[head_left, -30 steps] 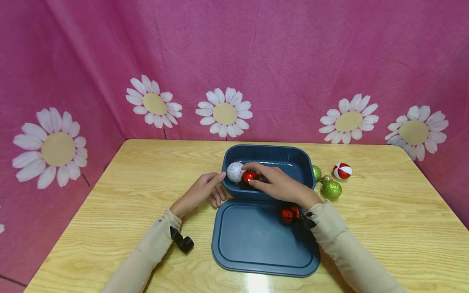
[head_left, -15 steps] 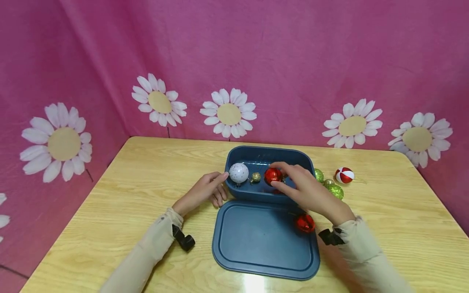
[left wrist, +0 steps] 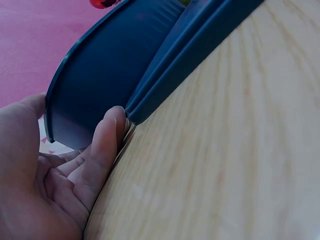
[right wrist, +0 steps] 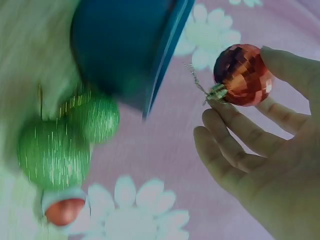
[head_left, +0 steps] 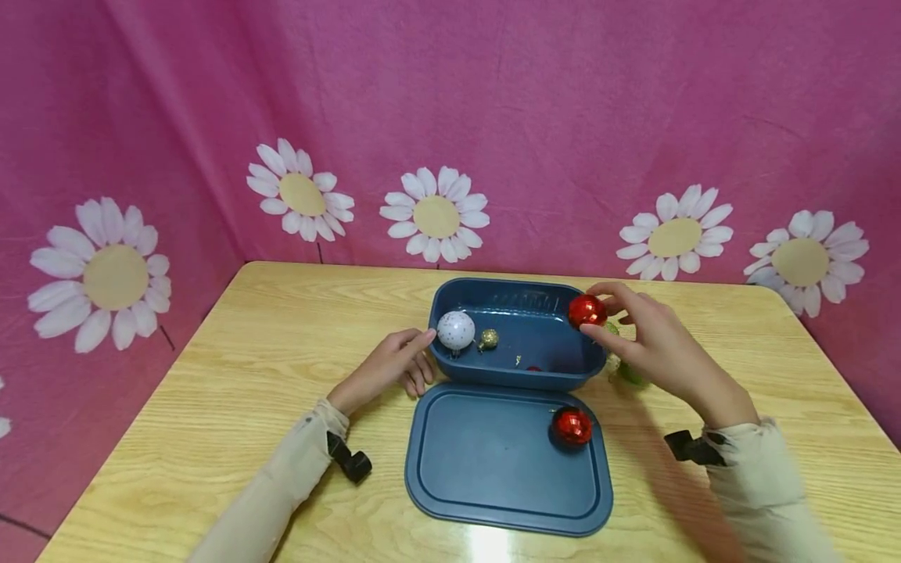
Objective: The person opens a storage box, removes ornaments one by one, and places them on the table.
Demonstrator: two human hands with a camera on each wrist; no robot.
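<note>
My right hand [head_left: 662,344] pinches a shiny red faceted bauble [head_left: 587,311] between thumb and fingers, above the right end of a dark blue box [head_left: 517,379]. In the right wrist view its gold cap and string show. At the box's left end, my left hand [head_left: 390,363] rests with the thumb by the rim and fingers against the outer wall. Inside the box lie a white speckled bauble [head_left: 456,330] and a small gold bauble [head_left: 489,338]. A bit of red [head_left: 534,369] shows by the near wall, mostly hidden.
The blue lid [head_left: 507,469] lies flat before the box, with another red bauble [head_left: 572,427] on its right side. Green glitter baubles [right wrist: 55,155] and a red-and-white ball [right wrist: 65,210] sit right of the box. A pink flowered curtain [head_left: 535,117] hangs behind the table.
My right hand has carried the red bauble rightward, up from beside the white one to the box's right end. The small gold bauble has come into view. My left hand has stayed put.
</note>
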